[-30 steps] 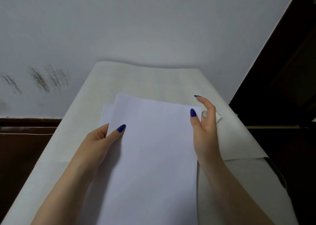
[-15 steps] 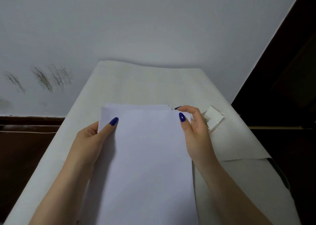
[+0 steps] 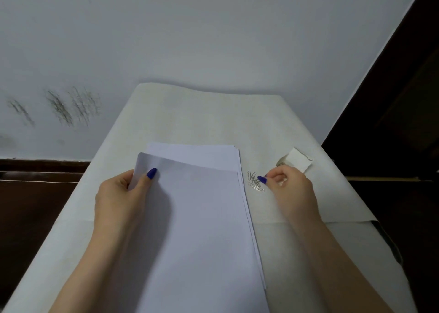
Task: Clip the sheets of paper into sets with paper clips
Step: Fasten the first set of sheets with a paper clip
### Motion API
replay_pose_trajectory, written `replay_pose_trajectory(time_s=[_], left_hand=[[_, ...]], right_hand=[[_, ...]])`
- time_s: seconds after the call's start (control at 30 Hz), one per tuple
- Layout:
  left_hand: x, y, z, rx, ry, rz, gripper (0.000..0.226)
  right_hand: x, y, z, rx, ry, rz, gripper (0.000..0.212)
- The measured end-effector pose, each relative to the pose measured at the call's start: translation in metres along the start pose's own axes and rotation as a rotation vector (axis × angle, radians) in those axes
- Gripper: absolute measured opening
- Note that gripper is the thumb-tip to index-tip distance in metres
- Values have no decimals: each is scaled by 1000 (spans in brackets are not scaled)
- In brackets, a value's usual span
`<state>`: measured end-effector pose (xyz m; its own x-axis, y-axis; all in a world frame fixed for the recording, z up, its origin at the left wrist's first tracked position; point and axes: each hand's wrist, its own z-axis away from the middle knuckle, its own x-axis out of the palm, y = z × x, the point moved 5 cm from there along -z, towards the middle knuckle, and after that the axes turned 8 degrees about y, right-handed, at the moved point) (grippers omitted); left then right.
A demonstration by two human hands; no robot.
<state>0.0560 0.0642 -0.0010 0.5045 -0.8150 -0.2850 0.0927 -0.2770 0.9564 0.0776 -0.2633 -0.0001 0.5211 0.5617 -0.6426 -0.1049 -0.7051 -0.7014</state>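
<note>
Left hand (image 3: 118, 193) grips the top sheets (image 3: 199, 229) at their far-left corner, thumb on top, other fingers hidden under the paper; the corner is lifted and skewed off the stack (image 3: 197, 153) underneath. The stack lies flat on the tabletop (image 3: 190, 117), which is covered with white paper, and its far edge shows past the held sheets.

Right hand (image 3: 289, 189) is down at the small pile of paper clips (image 3: 255, 183), just right of the stack's edge. Its fingers are curled in, thumb and forefinger tips close together right at the pile. Cannot tell whether a clip is actually pinched yet; the tips hide it. A small white box (image 3: 297, 161) sits just beyond this hand, likely the clip box.

Step in hand, as a judgement: fetching one clip for the set held in the left hand. No clipped set is visible.

Risks from here:
- The clips look tangled and overlap, so a pinch may lift several at once, or drag the pile and scatter it.
- The held sheets are skewed against the stack. If the edges aren't squared first, the set gets clipped crooked.
- A one-corner grip on thin paper is loose, so sheets may slide apart or bend while the right hand is away.
- How many sheets are held is not readable, so set size could be off, or a sheet from the stack could get picked up with them.
- A clip pushed on one-handed could crease or tear the corner.
</note>
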Motion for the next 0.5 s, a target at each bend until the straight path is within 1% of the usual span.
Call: replay_pose_trajectory(time_s=[0.07,0.13,0.27,0.37,0.5], left_hand=[[1,1,0,-2,-4,-2,39],[2,2,1,2,-9,-10,40],[3,1,-1,-26,-11,13,42],[4,0,-1,-38,-5,31,39],[6,1,1,-31,-27,38,31]], right_hand=[[7,-2,3,-22,-42,32,9],[12,-6,8,-72,-48,57,11],[16,-12,10,-135,-18,68,12],[17,-13,9,-176,-7,73,11],[12,-16,9,-209,74,67,9]])
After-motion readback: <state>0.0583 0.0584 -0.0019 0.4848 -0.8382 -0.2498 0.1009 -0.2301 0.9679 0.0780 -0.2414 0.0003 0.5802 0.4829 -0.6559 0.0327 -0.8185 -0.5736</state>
